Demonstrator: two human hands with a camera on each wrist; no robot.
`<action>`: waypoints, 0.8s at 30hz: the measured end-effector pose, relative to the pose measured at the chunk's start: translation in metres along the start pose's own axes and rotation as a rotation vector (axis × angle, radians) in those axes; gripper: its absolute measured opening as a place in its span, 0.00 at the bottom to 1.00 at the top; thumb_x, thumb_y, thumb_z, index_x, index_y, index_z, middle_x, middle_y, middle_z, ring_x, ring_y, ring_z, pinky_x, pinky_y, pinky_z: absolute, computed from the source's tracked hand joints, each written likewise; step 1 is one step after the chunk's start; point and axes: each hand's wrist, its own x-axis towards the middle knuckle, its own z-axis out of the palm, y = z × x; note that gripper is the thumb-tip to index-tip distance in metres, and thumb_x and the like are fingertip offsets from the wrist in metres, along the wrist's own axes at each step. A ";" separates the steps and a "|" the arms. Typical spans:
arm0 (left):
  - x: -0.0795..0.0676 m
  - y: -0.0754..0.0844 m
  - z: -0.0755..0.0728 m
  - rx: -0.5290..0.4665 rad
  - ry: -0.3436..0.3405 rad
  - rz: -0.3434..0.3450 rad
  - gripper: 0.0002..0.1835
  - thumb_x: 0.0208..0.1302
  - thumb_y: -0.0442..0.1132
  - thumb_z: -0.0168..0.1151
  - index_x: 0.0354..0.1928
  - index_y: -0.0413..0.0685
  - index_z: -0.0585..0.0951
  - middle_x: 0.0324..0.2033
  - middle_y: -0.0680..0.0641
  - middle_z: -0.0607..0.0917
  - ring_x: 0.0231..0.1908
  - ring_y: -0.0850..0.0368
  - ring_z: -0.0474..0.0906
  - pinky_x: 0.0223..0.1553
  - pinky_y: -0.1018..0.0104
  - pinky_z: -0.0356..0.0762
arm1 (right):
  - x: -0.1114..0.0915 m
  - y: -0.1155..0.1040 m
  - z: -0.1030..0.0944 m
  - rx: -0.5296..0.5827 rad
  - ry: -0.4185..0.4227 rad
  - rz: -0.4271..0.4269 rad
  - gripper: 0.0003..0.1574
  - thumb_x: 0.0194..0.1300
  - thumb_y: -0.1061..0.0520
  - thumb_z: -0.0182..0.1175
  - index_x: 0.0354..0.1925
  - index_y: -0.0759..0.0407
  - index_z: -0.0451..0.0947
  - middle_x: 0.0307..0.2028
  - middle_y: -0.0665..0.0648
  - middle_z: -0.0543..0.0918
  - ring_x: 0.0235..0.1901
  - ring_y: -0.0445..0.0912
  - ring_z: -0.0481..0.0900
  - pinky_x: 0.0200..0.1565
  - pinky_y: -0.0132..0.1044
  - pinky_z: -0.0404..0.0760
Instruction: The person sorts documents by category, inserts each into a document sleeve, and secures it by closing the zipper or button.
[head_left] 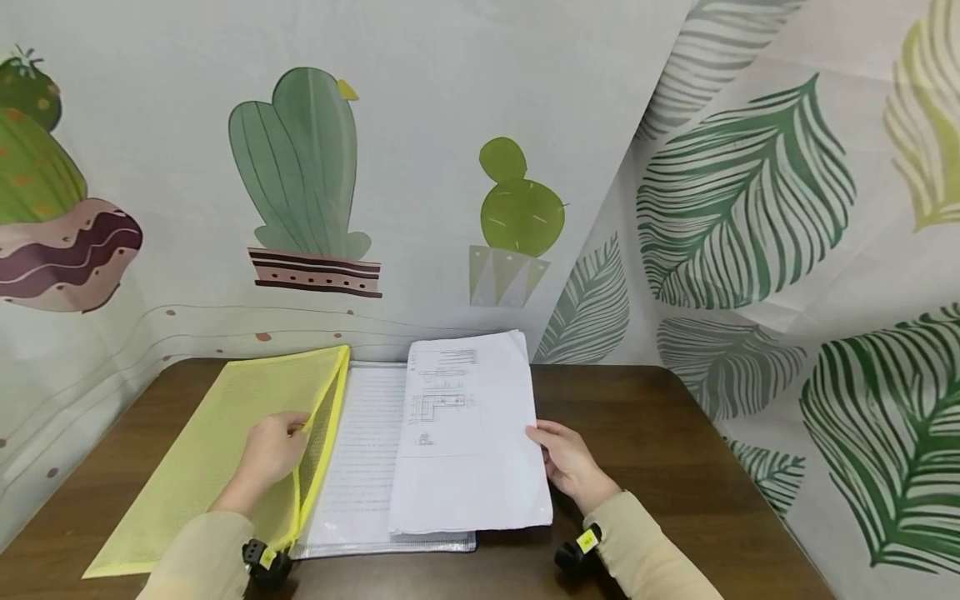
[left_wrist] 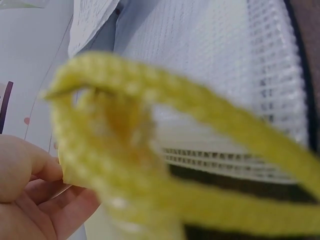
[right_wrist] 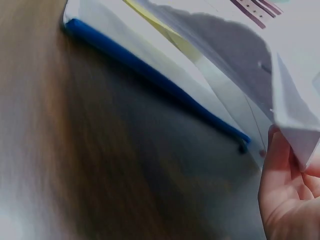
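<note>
**Yellow mesh pouch point(head_left: 202, 450) held agape, papers lifted to its right**

The pouch's yellow trim point(left_wrist: 225, 117) looms blurred, closest to the left wrist camera. The pouch lies on the left side of a dark wooden bench point(head_left: 622, 467), its mouth gaping toward the right. The left hand point(head_left: 273, 446) pinches the upper layer's edge between its fingers.

The right hand point(head_left: 566, 458) grips the right edge of a stack of papers point(head_left: 480, 492), thumb on top and fingers curled beneath. A line drawing point(head_left: 442, 404) is printed on the upper left of the top sheet. The gripped edge is raised off the bench; whether the stack's left edge touches anything below, I cannot tell.

Between the hands lies a white mesh pouch point(head_left: 352, 458), partly under the yellow one and overlapped by the papers. Lines of text show through it, and the right wrist view shows its blue edging point(right_wrist: 160, 82). Behind the bench hangs a cloth point(head_left: 427, 167) patterned with cacti and leaves.
</note>
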 end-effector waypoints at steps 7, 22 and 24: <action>0.003 0.000 0.000 -0.012 -0.024 -0.005 0.22 0.62 0.29 0.43 0.58 0.28 0.72 0.49 0.27 0.79 0.45 0.38 0.78 0.32 0.59 0.77 | 0.004 0.000 0.026 0.004 -0.063 -0.002 0.24 0.64 0.61 0.57 0.55 0.73 0.69 0.25 0.50 0.84 0.22 0.38 0.81 0.24 0.32 0.81; 0.003 0.005 -0.001 -0.030 -0.011 0.017 0.22 0.61 0.28 0.43 0.57 0.27 0.73 0.50 0.26 0.78 0.26 0.55 0.72 0.20 0.69 0.69 | 0.013 0.003 0.070 -0.053 -0.140 0.003 0.24 0.64 0.61 0.57 0.55 0.73 0.71 0.26 0.49 0.82 0.23 0.38 0.79 0.25 0.31 0.79; 0.003 0.004 -0.001 -0.018 -0.003 0.021 0.21 0.62 0.28 0.44 0.56 0.27 0.73 0.49 0.27 0.79 0.30 0.52 0.75 0.23 0.69 0.71 | 0.014 0.004 0.075 -0.055 -0.147 0.005 0.24 0.64 0.61 0.57 0.55 0.73 0.70 0.26 0.49 0.82 0.23 0.38 0.78 0.25 0.31 0.78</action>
